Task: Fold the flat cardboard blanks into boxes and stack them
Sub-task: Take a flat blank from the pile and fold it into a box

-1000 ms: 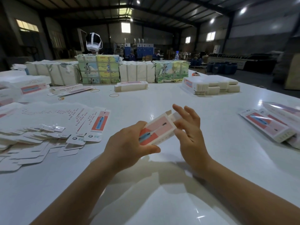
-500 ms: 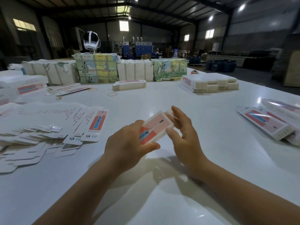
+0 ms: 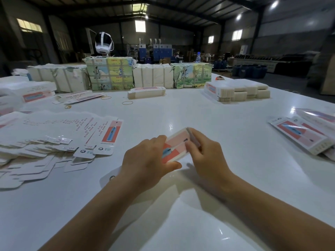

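a small carton [image 3: 175, 144], printed pink and red with a blue toothbrush picture, is held just above the white desk [image 3: 208, 113] between the two hands. the left hand [image 3: 145, 161] is curled round the carton's near end, with the thumb laid along its lower edge and the fingers wrapped over the top. the right hand [image 3: 204, 152] is pinched on the carton's far end, its fingertips pressed against the end flap; whether that flap is fully tucked cannot be told. to the left of the carton, a wide fan of flat blanks [image 3: 54, 140] is spread over the desk, white with small red print, the nearest one showing a red panel. to the right of the carton, well apart, a few finished boxes [image 3: 301, 136] are laid side by side near the desk edge. beyond the carton, a single bundle of blanks [image 3: 146, 92] is set on its long side, with rubber bands [image 3: 127, 102] lying loose near it. further right of that bundle, a tied stack of blanks [image 3: 237, 90] is seen. behind these, a row of wrapped paper bales [image 3: 152, 75] is lined across the far part of the desk, some in plain paper and some in coloured printed paper. a white headset [image 3: 103, 42] is perched above the bales, and a clear bottle [image 3: 198, 57] is stood behind them.
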